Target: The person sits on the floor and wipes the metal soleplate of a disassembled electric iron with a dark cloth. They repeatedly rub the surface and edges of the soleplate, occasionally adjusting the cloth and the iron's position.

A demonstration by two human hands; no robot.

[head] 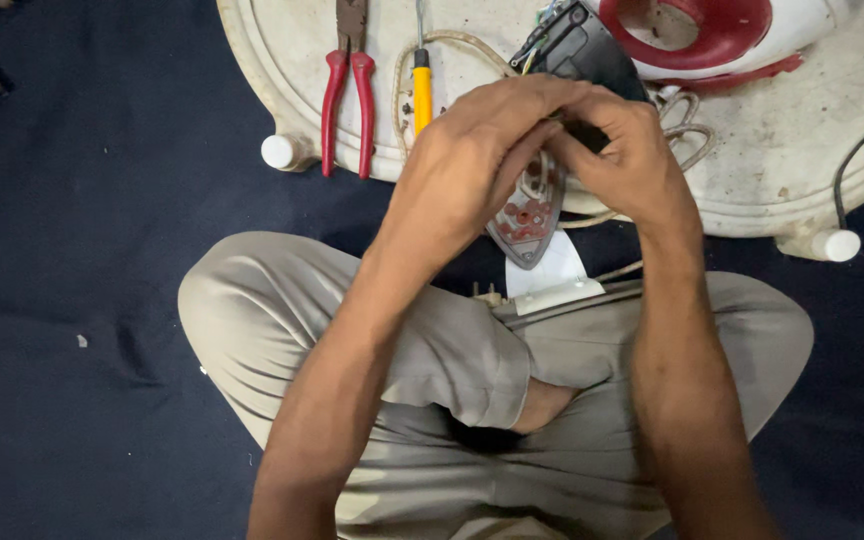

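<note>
Iron soleplate (527, 215), pointed tip down over the lap, gripped at its upper end by left hand (472, 160) and right hand (627, 150), fingers (512, 110) closed around it; red-handled pliers (347, 95) and yellow screwdriver (421, 90) on white bench (782, 160) beyond.

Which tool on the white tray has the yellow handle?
The screwdriver, lying close to the person's left hand. The pliers beside it have two red handles instead, farther from the hands.

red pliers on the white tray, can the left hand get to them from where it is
Probably yes: the red pliers lie uncovered just left of the left hand, nothing between, though that hand is busy on the iron part.
</note>
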